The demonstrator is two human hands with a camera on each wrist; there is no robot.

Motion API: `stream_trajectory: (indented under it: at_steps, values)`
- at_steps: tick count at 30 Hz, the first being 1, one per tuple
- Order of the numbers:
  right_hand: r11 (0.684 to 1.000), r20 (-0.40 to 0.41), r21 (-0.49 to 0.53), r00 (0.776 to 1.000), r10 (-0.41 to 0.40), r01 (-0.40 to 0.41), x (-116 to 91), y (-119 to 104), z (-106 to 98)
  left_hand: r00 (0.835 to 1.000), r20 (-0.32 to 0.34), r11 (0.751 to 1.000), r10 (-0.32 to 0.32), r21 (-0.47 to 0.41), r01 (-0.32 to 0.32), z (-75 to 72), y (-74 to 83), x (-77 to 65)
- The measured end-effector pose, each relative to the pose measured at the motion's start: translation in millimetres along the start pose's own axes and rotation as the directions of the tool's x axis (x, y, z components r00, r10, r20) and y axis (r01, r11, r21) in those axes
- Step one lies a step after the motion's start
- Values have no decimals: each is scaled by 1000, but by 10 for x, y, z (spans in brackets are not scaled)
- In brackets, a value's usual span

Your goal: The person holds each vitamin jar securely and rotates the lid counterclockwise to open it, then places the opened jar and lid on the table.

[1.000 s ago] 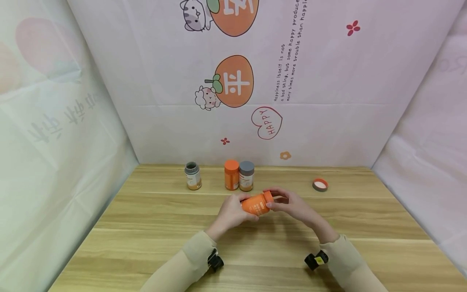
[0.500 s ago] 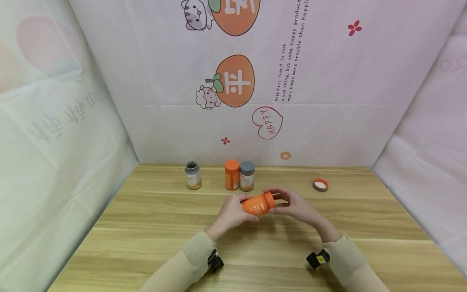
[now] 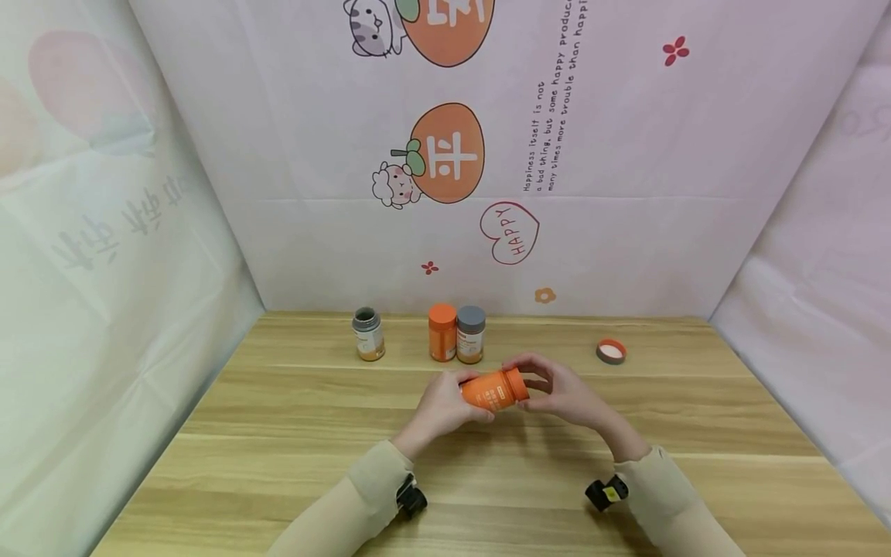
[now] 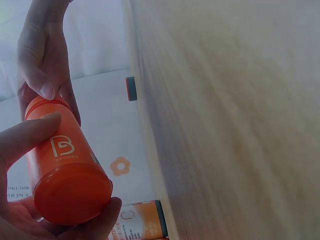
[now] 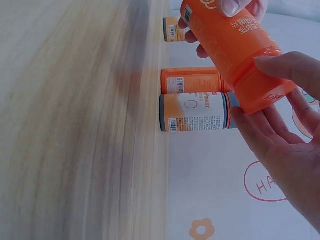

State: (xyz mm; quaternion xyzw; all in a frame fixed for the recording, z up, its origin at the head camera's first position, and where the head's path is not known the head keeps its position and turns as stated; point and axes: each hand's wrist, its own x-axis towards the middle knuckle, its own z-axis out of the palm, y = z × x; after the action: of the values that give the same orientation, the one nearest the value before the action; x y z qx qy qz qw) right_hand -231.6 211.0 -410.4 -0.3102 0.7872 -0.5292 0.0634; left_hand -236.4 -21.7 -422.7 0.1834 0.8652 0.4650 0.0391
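Observation:
An orange pill bottle (image 3: 487, 391) is held tilted above the table, its orange screw cap (image 3: 516, 382) pointing right. My left hand (image 3: 442, 404) grips the bottle's body, and the left wrist view shows the thumb across the label and the bottle's base (image 4: 72, 195) facing the camera. At the other end, my right hand (image 3: 567, 396) holds the cap between thumb and fingers. In the right wrist view the cap (image 5: 262, 89) sits on the bottle's neck, with the right thumb (image 5: 285, 67) over its edge.
Behind the hands stand a capped orange bottle (image 3: 442, 334) and a grey-capped bottle (image 3: 470, 337), side by side. Further left is an uncapped grey-necked bottle (image 3: 369, 336). A loose grey cap with an orange rim (image 3: 611, 353) lies at the back right of the wooden table (image 3: 501, 495).
The right thumb and fingers have shifted slightly on the cap, and the right hand has moved a little rightward. The left hand has stayed almost still on the bottle.

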Motion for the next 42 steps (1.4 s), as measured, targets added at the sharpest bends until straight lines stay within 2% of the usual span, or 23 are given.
stream_trajectory:
  at_steps: [8,16,21,28,34,42]
  values:
    - [1000,-10,1,1000,-7,7,0,-6,7,1000,0,1000,-16,-6,16,-2,0,2]
    - [1000,-24,-12,1000,-12,12,-2,-2,20,1000,-4,1000,-4,6,4,6,-10,5]
    - [998,-60,-13,997,56,-56,4,-26,38,1000,-7,1000,3,22,-3,16,-8,6]
    - [985,-115,-79,983,145,-154,32,-51,51,1000,-4,999,10,36,-10,22,11,-7]
    - [970,-112,-103,972,209,-220,67,-84,78,1000,-4,998,19,61,-18,26,20,-17]
    - [944,-142,-66,939,313,-325,89,-106,110,1000,-15,997,10,77,-8,38,32,-4]
